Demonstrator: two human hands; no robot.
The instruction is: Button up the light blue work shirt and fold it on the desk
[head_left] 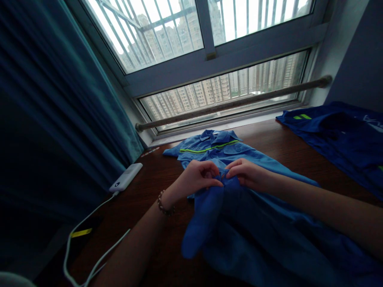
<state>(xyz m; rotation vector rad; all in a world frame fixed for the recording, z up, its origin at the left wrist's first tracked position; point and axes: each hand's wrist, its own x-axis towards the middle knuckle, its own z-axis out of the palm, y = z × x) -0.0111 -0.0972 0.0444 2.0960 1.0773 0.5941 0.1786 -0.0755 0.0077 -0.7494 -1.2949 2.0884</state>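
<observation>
A blue work shirt (227, 155) with a yellow-green reflective stripe lies spread on a dark wooden table (278, 145), collar toward the window. My left hand (196, 177), a bead bracelet on its wrist, pinches the shirt's front edge near the middle. My right hand (247, 173) pinches the same edge from the other side, fingertips almost touching the left hand's. Both hands are closed on the fabric. The lower part of the shirt (254, 235) bunches up toward me.
A second blue garment (338, 135) with a green stripe lies at the table's right. A white power bank (125, 176) with a white cable (86, 223) rests at the left edge beside a teal curtain (60, 99). A window with a metal rail (233, 103) runs behind the table.
</observation>
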